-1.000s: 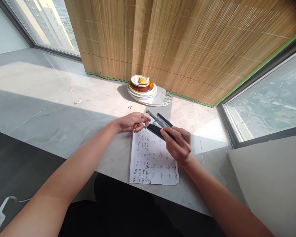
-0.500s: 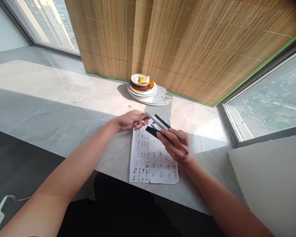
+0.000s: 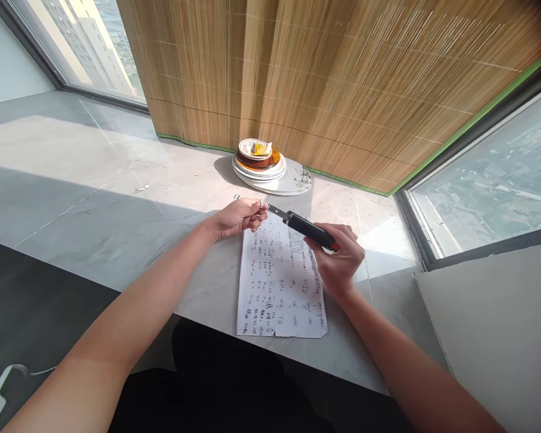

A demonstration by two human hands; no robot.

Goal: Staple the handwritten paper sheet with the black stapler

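My right hand (image 3: 340, 255) is wrapped around a black stapler (image 3: 311, 230) with a red rear end, held tilted above the paper. A narrow metal part (image 3: 277, 211) of the stapler sticks out toward my left hand. The fingers of my left hand (image 3: 243, 216) pinch a small silver strip (image 3: 264, 206), which looks like staples, close to that metal tip. Whether strip and tip touch I cannot tell. Under both hands lies a white sheet of paper (image 3: 279, 307) covered with handwriting, its lower edge slightly torn.
A stack of plates (image 3: 258, 171) with a small yellow packet (image 3: 260, 149) on top stands at the back of the marble-patterned counter (image 3: 184, 270). Another small silver piece (image 3: 237, 196) lies before it. A bamboo blind (image 3: 297, 78) hangs behind, with windows on both sides.
The stapler has turned in my right hand; its spread black arms now appear as one body. My right hand has moved slightly right, and my left hand stays near the metal end.
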